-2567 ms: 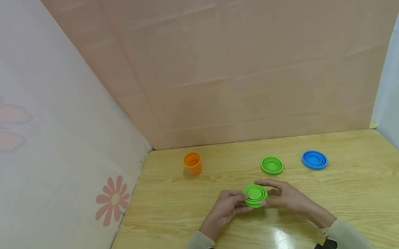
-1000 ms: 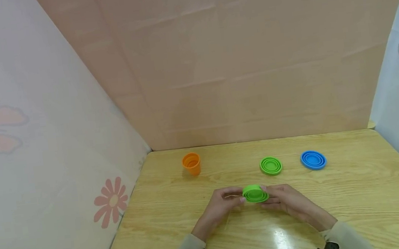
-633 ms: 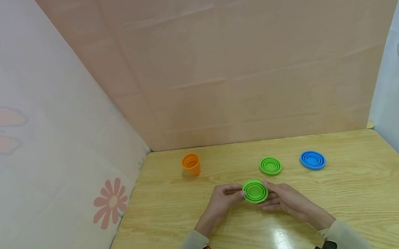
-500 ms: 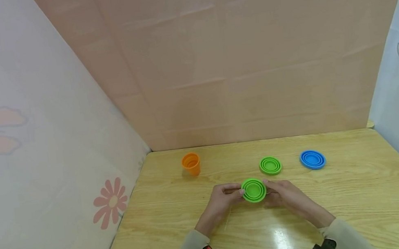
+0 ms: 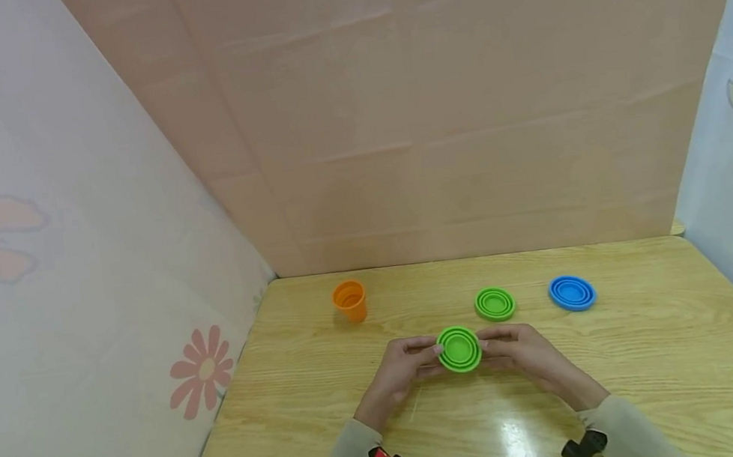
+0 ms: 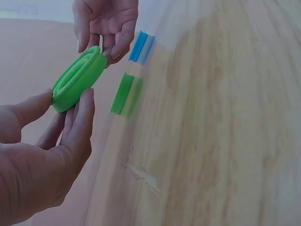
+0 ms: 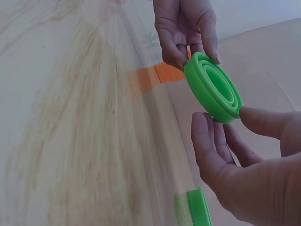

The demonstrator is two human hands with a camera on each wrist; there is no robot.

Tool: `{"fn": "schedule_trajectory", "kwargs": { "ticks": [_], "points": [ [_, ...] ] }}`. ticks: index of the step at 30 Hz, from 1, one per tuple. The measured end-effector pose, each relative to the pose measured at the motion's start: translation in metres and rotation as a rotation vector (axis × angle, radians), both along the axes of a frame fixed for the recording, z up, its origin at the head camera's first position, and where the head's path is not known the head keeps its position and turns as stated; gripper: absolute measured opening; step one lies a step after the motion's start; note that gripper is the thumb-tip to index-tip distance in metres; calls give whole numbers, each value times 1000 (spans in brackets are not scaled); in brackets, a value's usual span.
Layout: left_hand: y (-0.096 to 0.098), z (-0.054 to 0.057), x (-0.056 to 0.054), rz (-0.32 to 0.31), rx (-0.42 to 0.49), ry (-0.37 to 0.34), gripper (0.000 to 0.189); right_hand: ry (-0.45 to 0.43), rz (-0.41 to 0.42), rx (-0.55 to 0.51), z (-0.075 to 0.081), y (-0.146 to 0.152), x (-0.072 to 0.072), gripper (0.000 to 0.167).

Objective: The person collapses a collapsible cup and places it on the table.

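Observation:
Between both hands, over the near middle of the table, is a green collapsible cup [image 5: 459,349], folded into a flat disc with its concentric rings facing up at the head camera. My left hand [image 5: 399,372] pinches its left edge, thumb on the rim and fingers behind. On the opposite edge my right hand [image 5: 527,353] pinches it likewise; in the right wrist view the thumb of the right hand [image 7: 249,169] lies on the rim. Both wrist views show the held cup [image 6: 77,82] raised off the tabletop and tilted.
A second flattened green cup [image 5: 494,304] lies just beyond the right hand. Farther right lies a flattened blue cup [image 5: 572,293]. An orange cup [image 5: 350,302] stands extended at the back left of the wooden table [image 5: 678,344]. Fabric walls enclose the back and sides.
The green cup has been turned over from its stepped underside to its open rings, then shifted slightly left. The right hand's fingers have changed their hold on its edge.

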State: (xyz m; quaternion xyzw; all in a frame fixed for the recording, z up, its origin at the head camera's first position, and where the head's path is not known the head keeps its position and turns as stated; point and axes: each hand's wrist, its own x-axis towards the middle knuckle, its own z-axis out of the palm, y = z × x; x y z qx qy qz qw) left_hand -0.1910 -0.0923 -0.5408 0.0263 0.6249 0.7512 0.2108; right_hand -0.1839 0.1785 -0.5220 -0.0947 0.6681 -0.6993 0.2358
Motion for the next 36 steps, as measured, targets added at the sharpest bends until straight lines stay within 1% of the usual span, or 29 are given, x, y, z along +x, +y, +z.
{"fn": "schedule_trajectory", "kwargs": {
  "ticks": [4,9,12,15,21,25,27,31,36],
  "points": [
    [-4,-1,-4,8,-12,-26,32,-2,6,-11,-2,-4,-5,49],
    [-7,-3,-14,24,-9,-36,33,-6,16,-28,-3,-8,-15,49],
    [-8,-5,-23,53,-1,-43,34,-15,-7,-42,-3,-13,-22,50],
    [-9,-6,-30,87,-7,-37,33,-14,-27,-50,-4,-19,-28,50],
    [-11,-10,-38,128,-42,-39,31,-17,-85,-56,-13,-31,-38,49],
    [-16,-10,-45,135,-68,-27,31,-34,-131,-43,-16,-40,-45,46],
    [-17,-10,-50,128,-75,-23,31,-48,-155,-42,-16,-44,-48,45],
    [-21,-9,-58,123,-98,-33,28,-68,-180,-40,-15,-51,-54,43],
    [-24,-9,-68,128,-135,-35,25,-75,-203,-29,-18,-58,-61,43]
  ]
}}
